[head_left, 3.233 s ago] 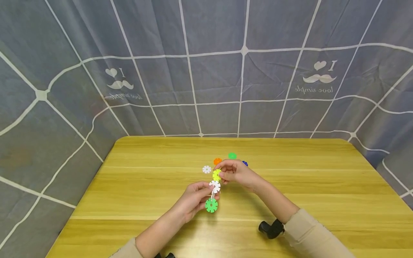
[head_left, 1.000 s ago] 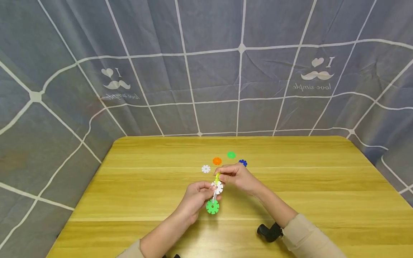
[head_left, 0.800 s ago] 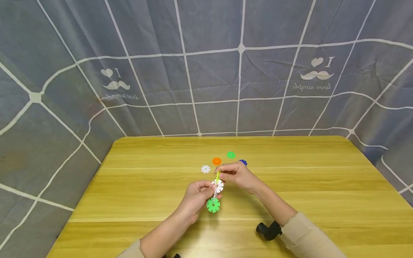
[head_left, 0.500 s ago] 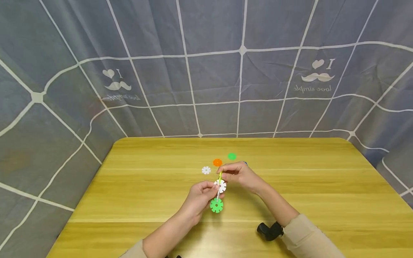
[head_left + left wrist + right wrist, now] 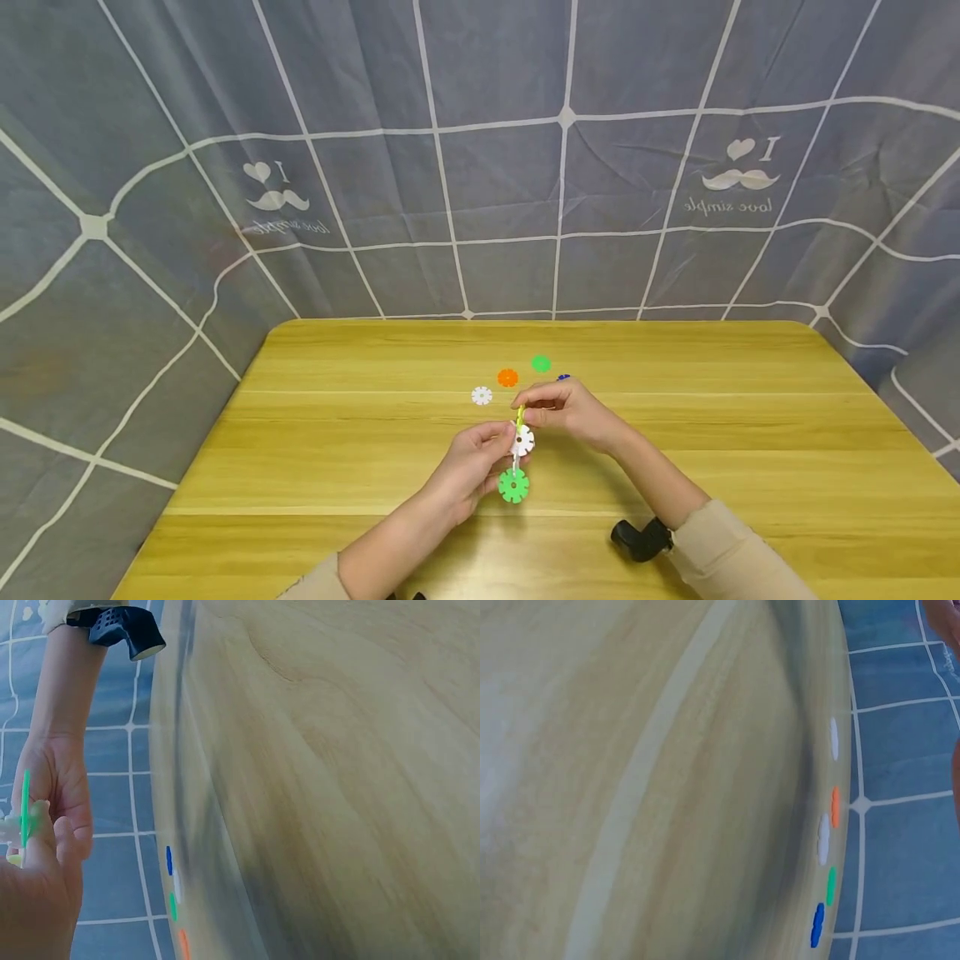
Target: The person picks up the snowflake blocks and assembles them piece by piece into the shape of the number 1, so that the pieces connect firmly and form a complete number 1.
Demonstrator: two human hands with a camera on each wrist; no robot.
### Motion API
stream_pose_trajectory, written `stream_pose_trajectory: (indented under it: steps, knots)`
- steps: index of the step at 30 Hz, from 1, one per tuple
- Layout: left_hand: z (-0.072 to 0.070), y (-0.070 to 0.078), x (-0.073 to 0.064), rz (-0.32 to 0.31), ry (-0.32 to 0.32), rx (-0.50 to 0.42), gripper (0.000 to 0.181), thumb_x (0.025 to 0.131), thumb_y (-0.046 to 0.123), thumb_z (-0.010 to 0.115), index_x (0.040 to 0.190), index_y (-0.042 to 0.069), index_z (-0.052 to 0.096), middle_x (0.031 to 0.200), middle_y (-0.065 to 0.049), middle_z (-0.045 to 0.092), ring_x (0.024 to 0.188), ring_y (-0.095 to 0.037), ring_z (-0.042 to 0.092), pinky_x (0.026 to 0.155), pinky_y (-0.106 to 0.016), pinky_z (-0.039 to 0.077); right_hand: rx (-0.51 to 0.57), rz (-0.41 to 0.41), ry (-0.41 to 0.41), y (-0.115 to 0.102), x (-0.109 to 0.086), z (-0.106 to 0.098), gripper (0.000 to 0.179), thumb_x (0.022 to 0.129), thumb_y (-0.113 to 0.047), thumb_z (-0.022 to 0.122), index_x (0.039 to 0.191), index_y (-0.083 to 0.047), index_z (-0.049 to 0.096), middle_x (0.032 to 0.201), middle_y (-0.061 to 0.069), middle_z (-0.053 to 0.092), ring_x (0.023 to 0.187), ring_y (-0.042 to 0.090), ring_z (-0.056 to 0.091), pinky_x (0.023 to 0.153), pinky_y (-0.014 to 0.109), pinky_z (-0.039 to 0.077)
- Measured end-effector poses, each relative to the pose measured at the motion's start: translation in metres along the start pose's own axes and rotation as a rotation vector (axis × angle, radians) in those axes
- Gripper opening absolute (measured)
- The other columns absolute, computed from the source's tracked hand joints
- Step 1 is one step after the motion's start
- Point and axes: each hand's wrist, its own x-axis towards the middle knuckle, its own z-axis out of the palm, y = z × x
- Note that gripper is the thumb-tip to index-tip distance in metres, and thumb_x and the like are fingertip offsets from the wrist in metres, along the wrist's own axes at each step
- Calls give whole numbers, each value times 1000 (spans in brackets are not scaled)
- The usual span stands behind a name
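In the head view, my left hand [image 5: 468, 467] pinches a white notched plastic disc [image 5: 526, 441] between thumb and fingers. Below it hangs a pale disc seen edge-on [image 5: 516, 463], then a green notched disc [image 5: 513, 486], all linked in a chain. My right hand [image 5: 568, 410] pinches a yellow disc [image 5: 521, 416], turned edge-on, at the white disc's upper rim; how deep it sits in the slot cannot be made out. The left wrist view has the chain's green disc [image 5: 26, 806] edge-on by the fingers. Only slivers of skin show at the right wrist view's edge.
On the wooden table [image 5: 337, 450] beyond the hands lie a white disc [image 5: 482, 396], an orange disc [image 5: 507, 377], a green disc [image 5: 541, 364] and a partly hidden blue disc [image 5: 564, 378]. Another white disc [image 5: 823, 840] shows in the right wrist view. A grey curtain [image 5: 510, 183] surrounds the table.
The yellow disc has turned from face-on to edge-on and come down against the white disc. Both hands and the chain have shifted slightly right in the head view.
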Motion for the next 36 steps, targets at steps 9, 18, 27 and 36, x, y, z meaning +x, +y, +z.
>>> stream_pose_trajectory:
  steps: [9,18,27,36]
  knots:
    - [2,4,-2,-32,-40,85,50,98,39,45,126,-2,50,96,-7,68,86,-14,65,63,-21,52,-89,-13,-13,2,-4,4,22,88,-6,64,106,5,65,97,0,65,82,18,55,68,27,51]
    - [5,2,-1,-25,-31,110,44,98,36,46,123,1,52,92,-3,67,82,-12,65,54,-17,46,-154,13,-11,3,-5,5,25,88,-7,63,111,4,64,100,4,64,80,16,54,67,26,49]
    - [-3,1,-1,-12,-12,131,55,97,39,48,133,-2,44,98,-7,63,84,-15,64,59,-19,49,-155,168,111,5,-6,-10,32,92,-14,60,115,8,59,111,24,58,96,39,55,80,41,51]
    - [-9,2,3,-12,19,99,54,96,35,50,131,-6,45,97,-7,65,81,-11,64,56,-16,48,-197,304,293,18,-8,-40,32,91,-12,61,115,9,57,101,19,62,75,23,53,56,25,43]
